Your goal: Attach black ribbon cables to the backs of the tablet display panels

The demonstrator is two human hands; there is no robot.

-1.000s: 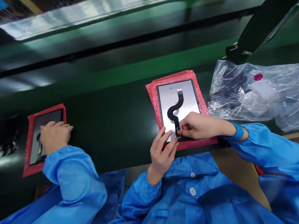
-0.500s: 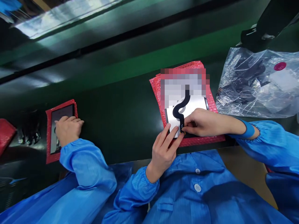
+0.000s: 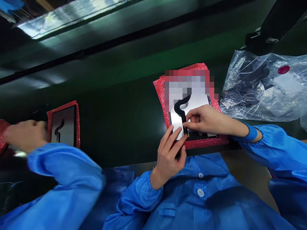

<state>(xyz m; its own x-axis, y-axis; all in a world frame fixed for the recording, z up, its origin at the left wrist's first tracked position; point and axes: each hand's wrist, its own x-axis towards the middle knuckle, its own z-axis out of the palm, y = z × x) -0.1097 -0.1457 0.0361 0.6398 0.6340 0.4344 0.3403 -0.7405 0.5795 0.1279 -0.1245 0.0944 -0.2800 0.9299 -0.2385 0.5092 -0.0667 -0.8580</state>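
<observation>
A flat screen panel (image 3: 176, 119) lies face down on a red bubble-wrap sleeve (image 3: 160, 92) at the near edge of the dark green belt. A black S-shaped flex cable (image 3: 179, 107) runs down its pale back. My right hand (image 3: 207, 119) pinches the cable's lower end near the panel's bottom edge. My left hand (image 3: 169, 153) rests its stretched fingers flat on the panel's near left corner, touching the right fingertips. The panel's upper part is blurred out.
A co-worker's blurred hand (image 3: 22, 134) and blue sleeve (image 3: 67, 179) are at the left, beside a second panel on red wrap (image 3: 63, 126). A clear plastic bag (image 3: 263, 86) of dark parts lies at the right, under a black stand (image 3: 273, 25).
My right hand has shifted slightly up the cable's lower end. The co-worker's hand has come off the left panel and swung away to the left, leaving that panel's cable visible.
</observation>
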